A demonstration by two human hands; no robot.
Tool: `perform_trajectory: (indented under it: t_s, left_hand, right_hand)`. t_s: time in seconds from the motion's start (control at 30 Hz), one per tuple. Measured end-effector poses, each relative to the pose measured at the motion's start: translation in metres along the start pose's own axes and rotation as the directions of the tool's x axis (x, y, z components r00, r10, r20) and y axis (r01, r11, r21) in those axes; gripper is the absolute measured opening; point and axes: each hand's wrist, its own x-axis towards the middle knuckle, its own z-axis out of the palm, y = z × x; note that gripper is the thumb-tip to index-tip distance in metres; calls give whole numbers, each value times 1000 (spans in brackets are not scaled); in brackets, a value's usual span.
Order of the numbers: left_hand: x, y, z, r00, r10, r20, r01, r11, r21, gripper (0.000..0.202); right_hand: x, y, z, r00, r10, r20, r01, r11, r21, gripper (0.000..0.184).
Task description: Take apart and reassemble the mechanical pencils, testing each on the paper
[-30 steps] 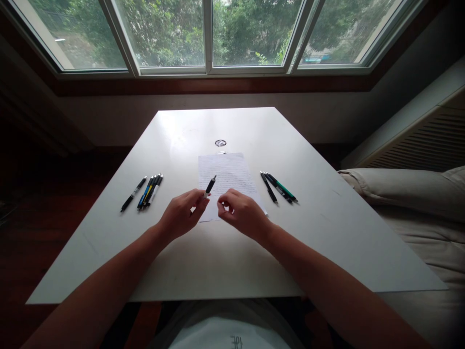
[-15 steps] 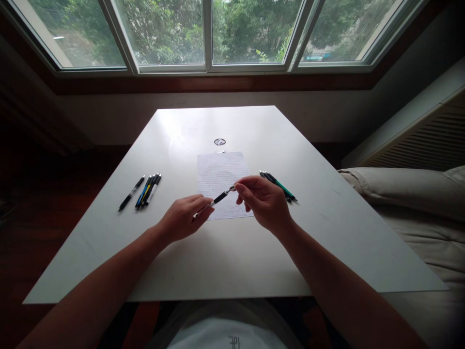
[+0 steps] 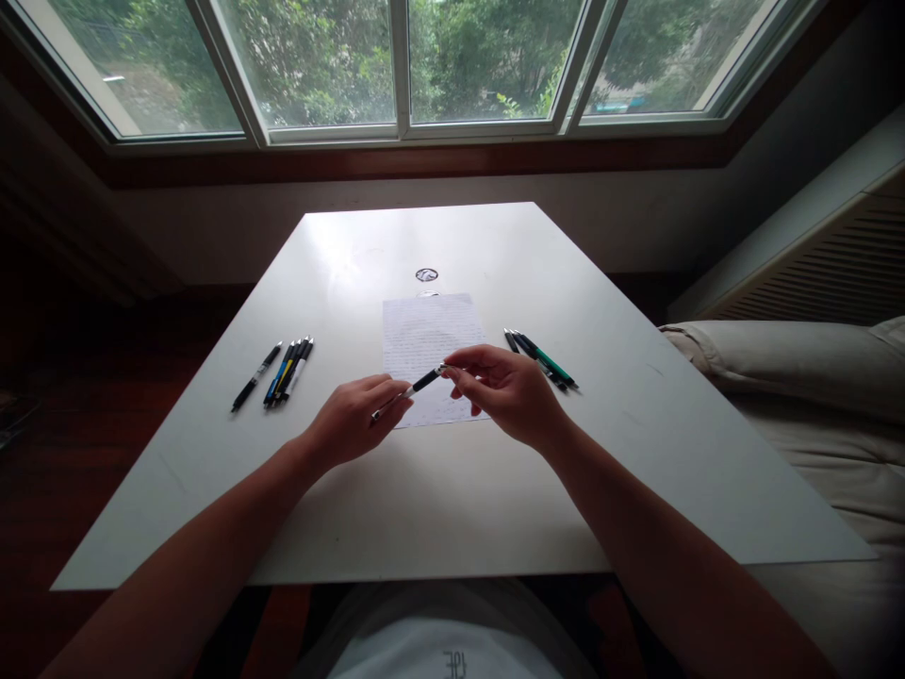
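A pen (image 3: 425,380) with a black grip and a pale barrel slants over the sheet of lined, written paper (image 3: 428,330). My left hand (image 3: 357,413) is closed around its rear part, thumb below and fingers on top. At the other end, my right hand (image 3: 510,391) pinches the pen's silvery tip between thumb and forefinger, its other fingers curled loosely. Whether the tip is fully seated on the barrel is too small to tell. Both hands are above the white table (image 3: 459,528).
Several pens (image 3: 288,371) lie side by side on the left, with one black pen (image 3: 255,377) a little apart. Black and green pens (image 3: 543,358) lie beyond my right hand. A round black-and-white mark (image 3: 426,275) is behind the paper. A beige sofa (image 3: 778,405) borders the right side.
My right hand has moved slightly left, towards the pen's grip, bringing the tip closer to the barrel. My left hand stays around the pen, shifted slightly left.
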Motion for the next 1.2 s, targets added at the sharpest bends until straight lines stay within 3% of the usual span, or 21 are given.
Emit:
perform_trajectory:
  t_s: [0.13, 0.4, 0.6, 0.87, 1.2]
  left_hand:
    - [0, -1, -1, 1000, -7, 3, 7, 1000, 13, 20]
    - [0, -3, -3, 1000, -26, -3, 26, 999, 21, 22]
    - [0, -5, -4, 1000, 0, -15, 1, 999, 33, 22]
    - [0, -7, -5, 1000, 15, -19, -15, 999, 33, 24]
    - [0, -7, -5, 999, 27, -27, -26, 999, 37, 24]
  right_hand:
    - [1, 1, 0, 999, -40, 22, 40, 999, -18, 28]
    - [0, 0, -4, 972, -231, 47, 235, 940, -248, 21]
    - [-1, 2, 0, 979, -200, 46, 205, 950, -234, 18]
    - [-4, -1, 3, 999, -31, -12, 30, 998, -58, 23]
    - [-1, 4, 0, 998, -46, 45, 48, 998, -35, 27]
